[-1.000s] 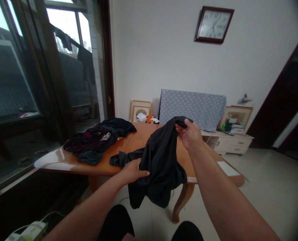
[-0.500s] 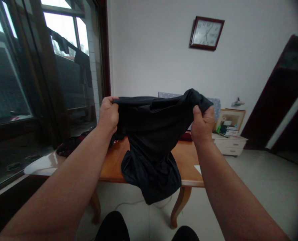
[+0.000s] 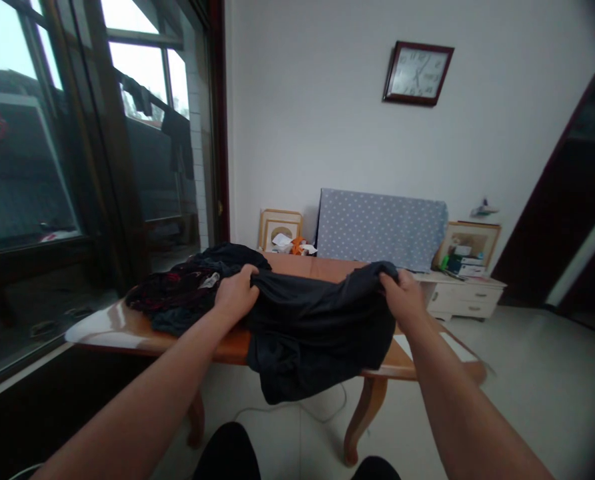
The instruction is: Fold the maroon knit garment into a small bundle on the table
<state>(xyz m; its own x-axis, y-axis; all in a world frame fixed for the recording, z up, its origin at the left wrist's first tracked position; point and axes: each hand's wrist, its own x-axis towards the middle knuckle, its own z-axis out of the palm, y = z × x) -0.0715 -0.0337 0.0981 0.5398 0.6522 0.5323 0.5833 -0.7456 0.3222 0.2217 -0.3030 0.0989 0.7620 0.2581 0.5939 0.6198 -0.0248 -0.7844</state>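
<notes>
A dark, nearly black garment (image 3: 317, 320) is stretched between my two hands, just above the wooden table (image 3: 292, 265). My left hand (image 3: 237, 292) is closed on its upper left corner, and my right hand (image 3: 402, 293) pinches the upper right corner. The cloth sags between them, and its lower part hangs over the table's front edge. Which kind of garment it is, I cannot tell. Beside my left hand lies a heap of dark clothes (image 3: 177, 293), some with red in the pattern.
Behind the table stands something flat under a blue dotted cloth (image 3: 377, 227). A white cabinet (image 3: 460, 300) is at the right, with a framed picture (image 3: 470, 243) on it. Glass doors (image 3: 52, 167) line the left side. A cable (image 3: 322, 419) lies on the floor under the table.
Both hands have come down with the garment from chest height to just above the table. More of its cloth now gathers at the table's front edge.
</notes>
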